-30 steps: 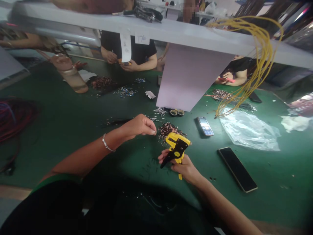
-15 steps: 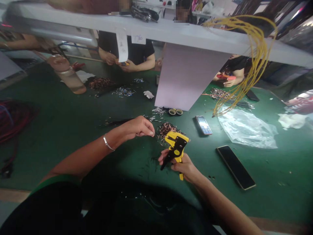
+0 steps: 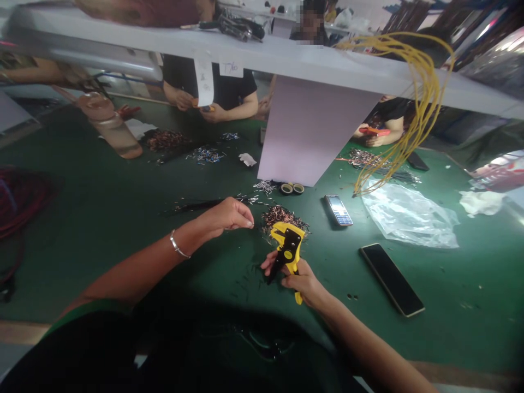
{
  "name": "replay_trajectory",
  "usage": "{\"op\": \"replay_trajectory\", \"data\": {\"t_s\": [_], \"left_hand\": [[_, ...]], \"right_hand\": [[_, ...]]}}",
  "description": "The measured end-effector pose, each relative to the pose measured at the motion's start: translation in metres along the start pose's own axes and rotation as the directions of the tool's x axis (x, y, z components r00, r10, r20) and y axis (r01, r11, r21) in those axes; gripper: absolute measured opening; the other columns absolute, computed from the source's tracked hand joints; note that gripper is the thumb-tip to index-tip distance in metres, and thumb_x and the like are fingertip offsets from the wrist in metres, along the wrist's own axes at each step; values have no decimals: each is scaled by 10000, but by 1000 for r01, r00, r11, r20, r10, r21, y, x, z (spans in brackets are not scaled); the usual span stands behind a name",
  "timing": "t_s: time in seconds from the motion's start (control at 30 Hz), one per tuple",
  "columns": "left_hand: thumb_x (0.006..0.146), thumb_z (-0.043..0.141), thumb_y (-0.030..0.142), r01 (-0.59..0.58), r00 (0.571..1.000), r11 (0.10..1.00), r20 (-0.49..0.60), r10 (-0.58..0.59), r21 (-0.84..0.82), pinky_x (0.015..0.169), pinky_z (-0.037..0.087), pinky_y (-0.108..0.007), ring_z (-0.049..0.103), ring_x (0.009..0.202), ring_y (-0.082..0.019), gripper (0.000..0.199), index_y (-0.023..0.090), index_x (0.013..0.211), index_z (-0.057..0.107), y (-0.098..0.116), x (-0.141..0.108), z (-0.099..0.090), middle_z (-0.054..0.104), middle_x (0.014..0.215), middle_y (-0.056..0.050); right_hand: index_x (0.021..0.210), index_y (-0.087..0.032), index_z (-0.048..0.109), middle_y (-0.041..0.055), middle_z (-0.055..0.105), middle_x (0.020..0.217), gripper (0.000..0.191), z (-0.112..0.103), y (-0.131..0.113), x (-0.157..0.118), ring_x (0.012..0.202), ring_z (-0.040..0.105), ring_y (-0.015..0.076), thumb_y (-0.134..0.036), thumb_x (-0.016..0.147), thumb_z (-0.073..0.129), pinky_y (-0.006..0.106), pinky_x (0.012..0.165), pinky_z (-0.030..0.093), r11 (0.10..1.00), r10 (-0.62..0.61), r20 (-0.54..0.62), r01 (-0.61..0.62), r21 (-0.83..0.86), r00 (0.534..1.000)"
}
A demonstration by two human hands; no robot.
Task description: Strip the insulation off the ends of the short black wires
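- The yellow-and-black hand tool [image 3: 287, 255] was in the right hand [image 3: 297, 274], over the middle stretch of the green table [image 3: 102, 218], between the far edge and the near edge where the person sat. Its head covered part of the heap of short wire pieces [image 3: 279, 215]; whether it touched them could not be told.
- The right fingers were curled around the handles, their tips showing beyond the black lever; how hard they squeezed could not be told.
- The left hand [image 3: 231, 214] hung just left of the heap, its thumb and forefinger pressed together at the tips. Whether they pinched something thin could not be told.
- The tool looked stiff and sturdy, probably moderately heavy toward its head, so the sound hold seemed to be low on both handles, fingers clear of the mouth and hinge.
- The handles appeared smooth and might have slipped in a damp palm.
- The wire pieces looked very light and bendable, easy to scatter; a fingertip pinch at the middle of one seemed best, sparing the bare coppery ends from fraying.
- Toward the table's right edge lay a keypad phone [image 3: 339, 210] and a dark smartphone [image 3: 392, 279]; their screens seemed the fragile things near the right forearm.
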State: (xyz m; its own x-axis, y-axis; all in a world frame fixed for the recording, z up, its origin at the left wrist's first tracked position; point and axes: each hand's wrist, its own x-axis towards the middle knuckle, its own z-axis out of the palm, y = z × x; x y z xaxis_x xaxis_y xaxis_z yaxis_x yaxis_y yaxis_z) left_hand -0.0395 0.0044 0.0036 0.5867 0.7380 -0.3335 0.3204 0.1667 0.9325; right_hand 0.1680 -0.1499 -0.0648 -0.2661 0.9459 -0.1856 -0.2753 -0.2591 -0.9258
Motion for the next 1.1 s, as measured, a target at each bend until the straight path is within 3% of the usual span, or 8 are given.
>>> {"op": "replay_trajectory", "data": {"t_s": [0.3, 0.5, 0.77, 1.1], "left_hand": [[598, 725, 196, 1, 999, 999, -50, -3, -43, 465, 156, -281, 293, 421, -65, 31, 178, 591, 702, -5, -3, 5, 415, 421, 25], [646, 707, 220, -2, 993, 998, -121, -5, -58, 477, 165, -300, 314, 423, -69, 51, 175, 621, 711, -6, -7, 11, 461, 433, 12], [665, 663, 209, -14, 972, 999, -237, 2, -50, 451, 197, -289, 335, 395, -60, 63, 168, 645, 707, -9, -11, 29, 520, 429, 11], [662, 616, 216, -18, 973, 1000, -230, 18, 3, 455, 229, -266, 378, 417, -56, 116, 143, 685, 703, -14, -15, 44, 523, 444, 24]], "right_hand": [[1096, -192, 633, 89, 728, 1093, 604, 4, 2, 1, 978, 677, 266, -20, 523, 551, 459, 925, 479, 1000, -5, 8, 5, 22, 1000], [1089, -183, 612, 70, 741, 990, 586, 5, 9, 3, 795, 679, 218, -24, 529, 544, 386, 772, 517, 998, -23, -50, 25, 52, 998], [1053, -178, 633, 50, 733, 925, 541, 6, 0, 5, 789, 672, 210, -49, 537, 535, 374, 779, 501, 997, -44, -126, 51, 51, 991], [1030, -177, 631, 38, 725, 889, 506, 4, -5, 11, 766, 663, 206, -77, 542, 542, 365, 765, 497, 996, -84, -176, 84, -10, 981]]}}
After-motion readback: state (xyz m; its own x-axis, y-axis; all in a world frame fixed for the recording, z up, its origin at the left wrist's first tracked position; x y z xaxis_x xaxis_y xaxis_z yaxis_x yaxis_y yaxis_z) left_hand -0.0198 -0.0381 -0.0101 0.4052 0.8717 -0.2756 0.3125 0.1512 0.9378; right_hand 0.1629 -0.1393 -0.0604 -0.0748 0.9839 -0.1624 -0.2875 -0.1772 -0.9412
